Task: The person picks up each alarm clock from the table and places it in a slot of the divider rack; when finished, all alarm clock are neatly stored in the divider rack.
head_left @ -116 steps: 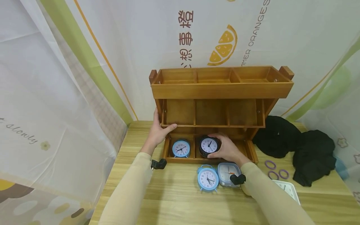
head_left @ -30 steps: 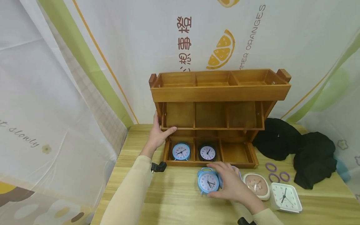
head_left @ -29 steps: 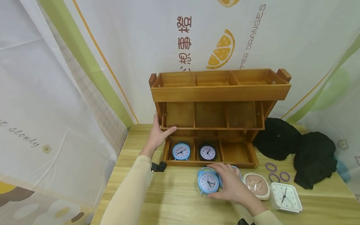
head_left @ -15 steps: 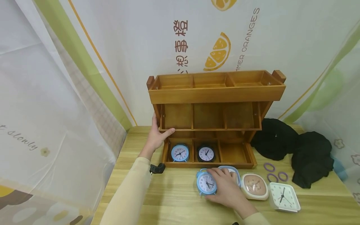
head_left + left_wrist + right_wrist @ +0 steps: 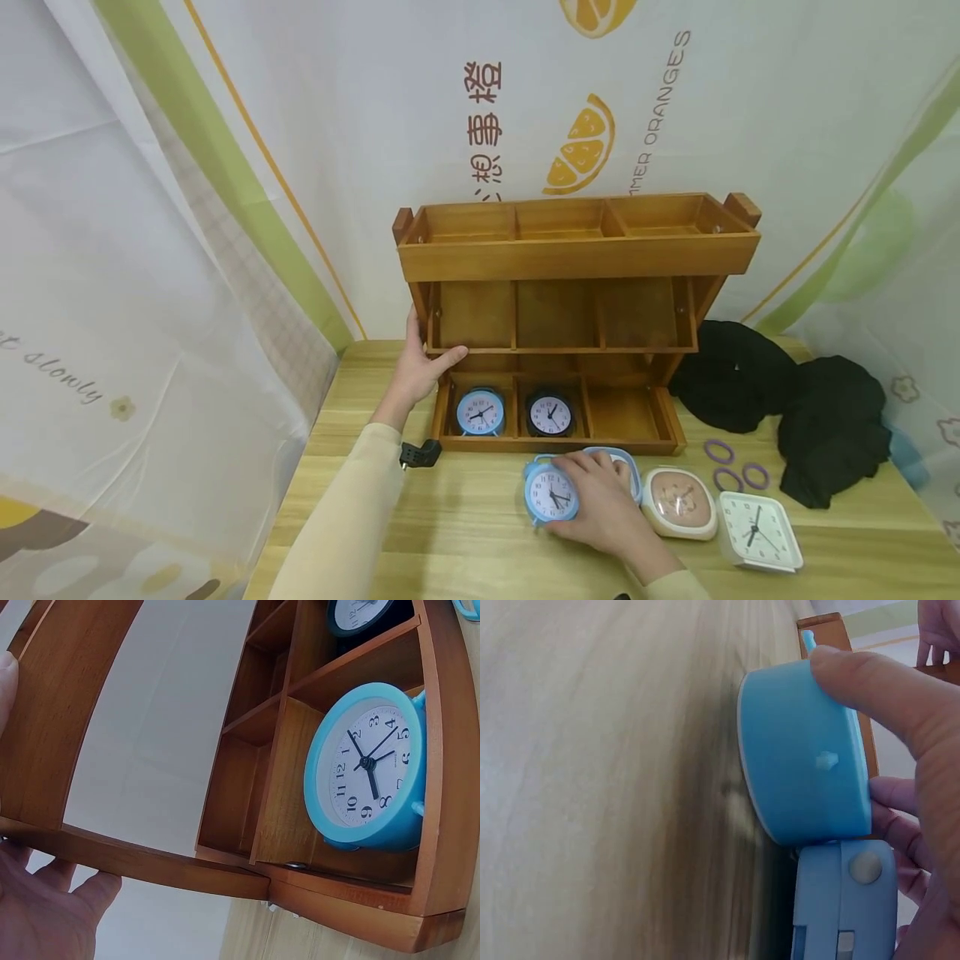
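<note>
A tiered wooden box (image 5: 577, 260) stands at the back of the table, its trays unfolded. My left hand (image 5: 417, 368) grips its left side, thumb over the middle tray's edge; in the left wrist view the fingers (image 5: 97, 889) curl under the side strip. My right hand (image 5: 603, 510) holds a round light-blue alarm clock (image 5: 550, 493) in front of the box. In the right wrist view the thumb is on the near side of this clock (image 5: 799, 750). Another blue alarm clock (image 5: 480, 414) sits in the bottom tray's left compartment, a black alarm clock (image 5: 550, 416) in its middle one.
Right of my right hand lie a square blue clock (image 5: 630, 475), partly hidden, a cream clock with a brown face (image 5: 681, 502) and a white square clock (image 5: 761, 531). Behind them are purple rings (image 5: 718, 452) and black cloth items (image 5: 832, 429). A curtain (image 5: 360, 133) hangs behind.
My right hand has let go of the black clock in the middle compartment, moved forward to the light-blue alarm clock and taken hold of it. The left hand keeps its grip on the box.
</note>
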The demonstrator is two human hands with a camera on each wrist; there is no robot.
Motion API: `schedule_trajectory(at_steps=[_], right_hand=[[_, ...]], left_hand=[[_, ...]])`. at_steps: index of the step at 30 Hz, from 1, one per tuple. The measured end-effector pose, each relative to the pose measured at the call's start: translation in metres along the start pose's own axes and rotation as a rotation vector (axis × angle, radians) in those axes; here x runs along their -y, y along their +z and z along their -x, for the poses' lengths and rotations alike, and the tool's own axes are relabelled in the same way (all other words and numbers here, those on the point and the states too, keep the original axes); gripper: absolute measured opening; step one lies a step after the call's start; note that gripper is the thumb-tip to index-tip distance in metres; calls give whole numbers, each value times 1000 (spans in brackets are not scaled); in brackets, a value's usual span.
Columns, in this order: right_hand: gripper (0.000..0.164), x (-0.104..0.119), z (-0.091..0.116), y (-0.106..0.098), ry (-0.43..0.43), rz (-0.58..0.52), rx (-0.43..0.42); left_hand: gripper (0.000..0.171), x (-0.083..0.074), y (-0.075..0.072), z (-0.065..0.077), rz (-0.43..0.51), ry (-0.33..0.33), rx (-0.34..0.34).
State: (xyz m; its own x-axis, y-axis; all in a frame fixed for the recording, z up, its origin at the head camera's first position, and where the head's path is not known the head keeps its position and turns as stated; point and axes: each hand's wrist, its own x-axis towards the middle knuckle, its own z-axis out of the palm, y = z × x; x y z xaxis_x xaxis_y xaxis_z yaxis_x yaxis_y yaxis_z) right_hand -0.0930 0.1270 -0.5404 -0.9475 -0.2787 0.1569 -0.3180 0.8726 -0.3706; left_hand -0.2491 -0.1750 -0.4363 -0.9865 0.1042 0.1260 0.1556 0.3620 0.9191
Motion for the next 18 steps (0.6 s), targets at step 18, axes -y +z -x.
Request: schedule_trajectory(at_steps=[18], right_hand=[[90,3,5,-22,-39,-322,27]], left_hand=[[116,2,-1,0,6,26,-1]])
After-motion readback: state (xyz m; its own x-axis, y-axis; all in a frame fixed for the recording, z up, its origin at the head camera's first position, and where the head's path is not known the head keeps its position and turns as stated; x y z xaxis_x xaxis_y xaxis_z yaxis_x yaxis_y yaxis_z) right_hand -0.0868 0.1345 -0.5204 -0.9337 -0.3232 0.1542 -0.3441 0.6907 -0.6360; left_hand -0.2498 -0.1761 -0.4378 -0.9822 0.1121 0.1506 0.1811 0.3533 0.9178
